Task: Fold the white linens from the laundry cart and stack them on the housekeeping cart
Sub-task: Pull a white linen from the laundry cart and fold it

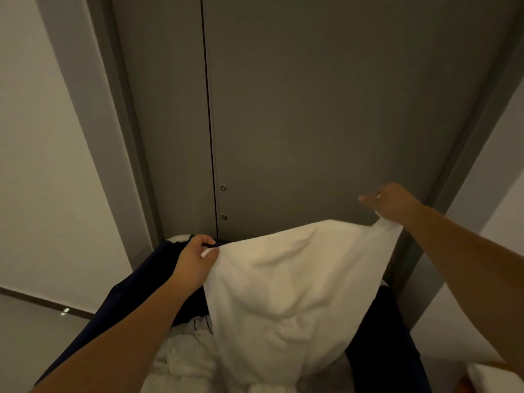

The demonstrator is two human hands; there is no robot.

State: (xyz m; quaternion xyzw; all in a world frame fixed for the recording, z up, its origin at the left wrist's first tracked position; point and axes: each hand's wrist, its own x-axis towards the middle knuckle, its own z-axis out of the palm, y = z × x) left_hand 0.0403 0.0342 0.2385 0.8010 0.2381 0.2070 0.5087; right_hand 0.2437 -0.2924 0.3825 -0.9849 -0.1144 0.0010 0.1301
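- Nearest, lower edge: crumpled white linens point(181, 364) lie loose in the laundry cart point(136, 287), whose dark fabric wall shows on both sides.
- Lower right corner: a white fold point(490, 375); whether it sits on the housekeeping cart cannot be told.
- Centre: the white towel point(283, 285) in hand hangs over the cart, clear of its rim above, its lower part sagging down to the loose pile.
- Left hand point(195, 262): fingers curled, pinching the towel's near-left corner just above the cart's far rim.
- Right hand point(394, 202): pinches the opposite corner from above, forefinger stretched out; it is the higher and farther hand.
- Governing relation: the towel's top edge, its long axis, runs from the left hand up and away to the right hand, slack in the middle. The left hand is the nearer. A first fold likely calls for levelling this edge, then bringing the two corners together.
- Farthest: a grey double door point(312, 109) closes the background.
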